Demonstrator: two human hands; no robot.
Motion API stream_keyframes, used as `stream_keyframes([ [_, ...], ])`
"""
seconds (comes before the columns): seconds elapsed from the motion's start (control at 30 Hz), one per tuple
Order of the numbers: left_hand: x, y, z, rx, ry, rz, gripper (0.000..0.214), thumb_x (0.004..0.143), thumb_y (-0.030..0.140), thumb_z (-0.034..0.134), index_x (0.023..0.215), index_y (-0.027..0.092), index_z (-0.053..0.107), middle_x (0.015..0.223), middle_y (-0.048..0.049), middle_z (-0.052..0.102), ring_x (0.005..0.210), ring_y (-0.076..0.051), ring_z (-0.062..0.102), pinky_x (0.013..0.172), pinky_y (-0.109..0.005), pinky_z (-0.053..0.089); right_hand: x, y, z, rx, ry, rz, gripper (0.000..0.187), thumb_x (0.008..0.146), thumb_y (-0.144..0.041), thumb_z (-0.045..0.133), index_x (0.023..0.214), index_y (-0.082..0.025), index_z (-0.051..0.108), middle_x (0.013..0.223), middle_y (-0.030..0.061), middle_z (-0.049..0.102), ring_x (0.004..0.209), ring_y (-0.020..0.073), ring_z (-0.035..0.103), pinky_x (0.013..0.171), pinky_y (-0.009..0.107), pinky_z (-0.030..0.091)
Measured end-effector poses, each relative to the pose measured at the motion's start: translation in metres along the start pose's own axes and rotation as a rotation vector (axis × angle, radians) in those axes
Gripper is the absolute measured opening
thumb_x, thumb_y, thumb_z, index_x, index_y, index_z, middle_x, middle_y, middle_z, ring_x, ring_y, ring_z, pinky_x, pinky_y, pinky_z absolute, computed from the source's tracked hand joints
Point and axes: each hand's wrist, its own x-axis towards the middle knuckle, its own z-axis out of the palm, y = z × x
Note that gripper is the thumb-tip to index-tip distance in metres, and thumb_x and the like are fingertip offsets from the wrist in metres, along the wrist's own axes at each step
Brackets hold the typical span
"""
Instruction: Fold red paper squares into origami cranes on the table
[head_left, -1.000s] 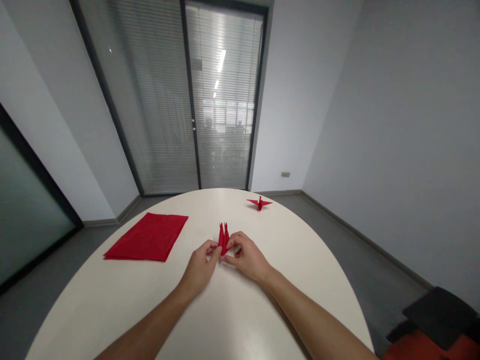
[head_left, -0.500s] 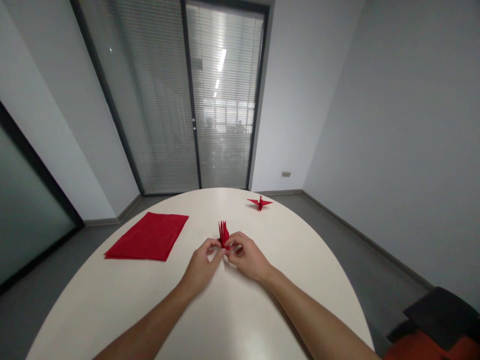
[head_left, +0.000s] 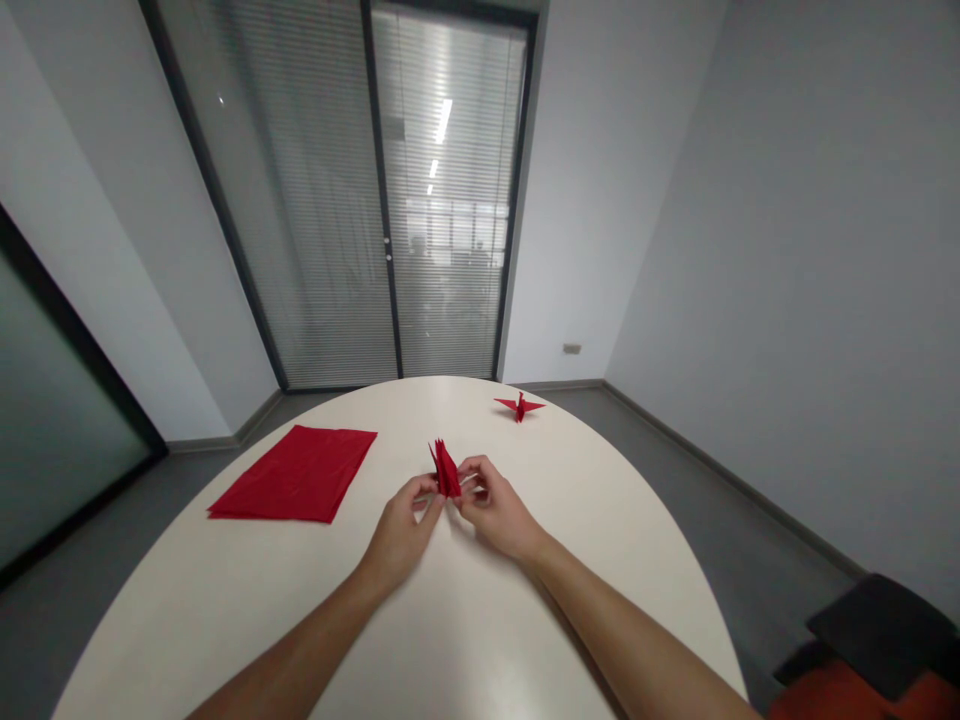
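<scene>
At the bottom of the frame, your two forearms run up across the pale round table (head_left: 225,600) and meet near its middle. Off the table's edge, in the lower right corner, sits a black and orange shape (head_left: 874,645); what it is cannot be told from this view.

Just above the centre of the frame, your left hand (head_left: 401,530) and right hand (head_left: 495,510) come together on the folded paper (head_left: 447,470). It is red, narrow and pointed, and it stands up from between your fingertips with its tips leaning slightly towards the upper left. Your left thumb and forefinger are pressed together on its lower left edge. Your right thumb and forefinger pinch its lower right side, with the other right fingers curled loosely behind. Both hands sit low over the tabletop; whether the paper's base touches the table is hidden by your fingers.

Left of your hands, well apart from them, a stack of flat red sheets (head_left: 296,475) lies on the table with one corner pointing towards the paper. Farther up and to the right, near the table's far edge, a small red crane (head_left: 519,405) stands alone with its wings spread.

Beyond the table, a dark-framed glass door (head_left: 442,200) with lowered blinds fills the upper middle of the frame, with ceiling lights showing through the slats. A small wall socket (head_left: 571,349) sits low on the grey wall to the right of the door. No writing is large enough to read.
</scene>
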Motion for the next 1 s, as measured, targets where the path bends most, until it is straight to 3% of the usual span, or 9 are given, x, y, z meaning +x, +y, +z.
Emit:
stream_keyframes([
  [0.17, 0.0002, 0.0023, 0.0003, 0.003, 0.016, 0.015, 0.016, 0.086, 0.031, 0.059, 0.095, 0.018, 0.064, 0.105, -0.0091, 0.072, 0.099, -0.022, 0.068, 0.095, -0.038, 0.052, 0.0009, -0.0012, 0.0004, 0.045, 0.007, -0.002, 0.043, 0.076, -0.013, 0.061, 0.116, -0.023, 0.052, 0.101, 0.003, 0.064, 0.09, 0.0169, 0.06, 0.078, 0.03, 0.049],
  [0.33, 0.0003, 0.0008, -0.0004, 0.019, 0.078, 0.017, 0.014, 0.084, 0.031, 0.06, 0.092, 0.019, 0.063, 0.097, -0.0068, 0.072, 0.091, -0.021, 0.069, 0.088, -0.035, 0.054, 0.0011, -0.0023, -0.0007, 0.018, -0.009, 0.017, 0.033, 0.075, -0.012, 0.06, 0.107, -0.021, 0.061, 0.099, 0.0032, 0.067, 0.091, 0.0177, 0.061, 0.082, 0.032, 0.048],
  [0.47, 0.0, -0.0011, -0.0013, 0.035, 0.095, -0.003, 0.014, 0.084, 0.031, 0.06, 0.093, 0.019, 0.061, 0.093, -0.0056, 0.071, 0.085, -0.02, 0.07, 0.083, -0.033, 0.055, 0.0018, 0.0, -0.0018, 0.017, 0.016, 0.044, 0.022, 0.082, -0.021, 0.063, 0.104, -0.02, 0.062, 0.098, 0.0037, 0.07, 0.088, 0.0179, 0.063, 0.082, 0.033, 0.048],
  [0.67, 0.0008, -0.0036, -0.0016, 0.013, 0.126, -0.011, 0.017, 0.083, 0.03, 0.061, 0.096, 0.02, 0.056, 0.093, -0.0048, 0.069, 0.083, -0.019, 0.069, 0.079, -0.032, 0.054, 0.0037, 0.0054, -0.0014, 0.053, 0.017, 0.03, 0.027, 0.081, -0.026, 0.071, 0.107, -0.02, 0.064, 0.102, 0.0062, 0.074, 0.093, 0.0198, 0.068, 0.088, 0.036, 0.05],
  [0.77, 0.0017, -0.0025, -0.0028, 0.006, 0.17, 0.02, 0.022, 0.08, 0.028, 0.063, 0.1, 0.02, 0.056, 0.095, -0.0058, 0.069, 0.089, -0.021, 0.069, 0.082, -0.034, 0.054, 0.0032, 0.0043, -0.0019, 0.044, 0.026, 0.002, 0.028, 0.079, -0.029, 0.075, 0.104, -0.021, 0.065, 0.101, 0.0062, 0.075, 0.096, 0.021, 0.07, 0.09, 0.039, 0.051],
  [1.0, 0.0011, 0.0051, -0.0063, 0.064, 0.129, 0.089, 0.012, 0.079, 0.019, 0.055, 0.086, 0.021, 0.064, 0.09, -0.0038, 0.069, 0.09, -0.02, 0.066, 0.088, -0.035, 0.052, 0.0008, -0.0045, -0.0063, -0.018, 0.029, -0.026, 0.02, 0.083, -0.038, 0.073, 0.095, -0.022, 0.072, 0.109, 0.0081, 0.075, 0.104, 0.0229, 0.068, 0.096, 0.042, 0.05],
])
